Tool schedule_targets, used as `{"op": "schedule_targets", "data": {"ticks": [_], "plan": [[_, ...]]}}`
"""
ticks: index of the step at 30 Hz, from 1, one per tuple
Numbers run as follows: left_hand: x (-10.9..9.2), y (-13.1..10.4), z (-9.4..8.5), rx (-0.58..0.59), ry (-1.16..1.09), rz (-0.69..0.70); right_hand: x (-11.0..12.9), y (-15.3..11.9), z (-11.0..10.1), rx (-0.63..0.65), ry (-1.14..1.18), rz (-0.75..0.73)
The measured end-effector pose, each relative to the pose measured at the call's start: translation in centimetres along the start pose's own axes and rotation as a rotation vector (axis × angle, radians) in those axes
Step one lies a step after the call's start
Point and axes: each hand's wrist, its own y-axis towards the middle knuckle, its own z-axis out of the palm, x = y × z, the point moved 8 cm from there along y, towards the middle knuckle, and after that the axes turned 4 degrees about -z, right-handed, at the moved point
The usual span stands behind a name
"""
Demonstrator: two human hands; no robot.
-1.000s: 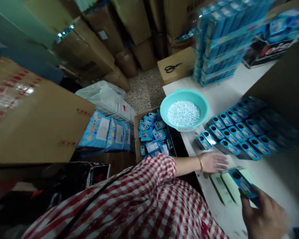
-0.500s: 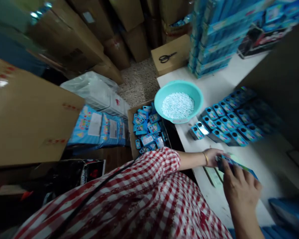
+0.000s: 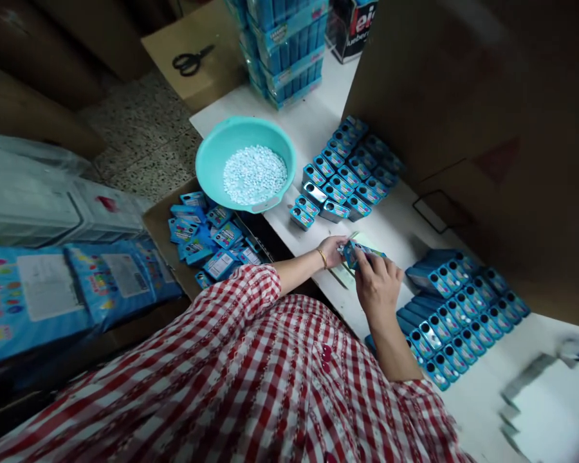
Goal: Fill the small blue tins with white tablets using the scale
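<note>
Above the white table, my left hand [image 3: 332, 251], with a gold bracelet at its wrist, is closed around the left end of a small blue box [image 3: 351, 253]. My right hand [image 3: 379, 281] reaches over the same box from above, its fingers curled on the other end. Small whitish bits show at my left fingertips, too small to name. Beneath the box lies a pale green strip [image 3: 341, 272], partly hidden by my hands. Beyond it stand rows of small blue boxes with round dark holes on top [image 3: 336, 185].
A turquoise basin [image 3: 207, 164] holds white pellets. A carton [image 3: 157, 222] of loose blue boxes sits beside the table. More blue boxes [image 3: 456, 321] stand in rows at right. Scissors [image 3: 189, 63] lie on a cardboard box near a wrapped stack [image 3: 289, 54].
My view has swung to the right, so the basin and boxes appear further left and more rows show at right. Both hands still hold the blue box.
</note>
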Motion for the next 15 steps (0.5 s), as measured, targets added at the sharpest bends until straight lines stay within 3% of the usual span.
{"op": "schedule_targets", "data": {"ticks": [6, 11, 15], "plan": [[0.0, 0.2, 0.2, 0.002, 0.000, 0.010, -1.9, -0.9, 1.1, -0.002, 0.047, 0.100], [0.3, 0.2, 0.2, 0.013, 0.029, -0.017, -0.7, -1.2, 0.4, -0.017, 0.038, 0.053], [0.5, 0.5, 0.3, 0.019, 0.003, -0.014, -1.7, -1.7, 1.2, -0.016, 0.080, 0.109]]}}
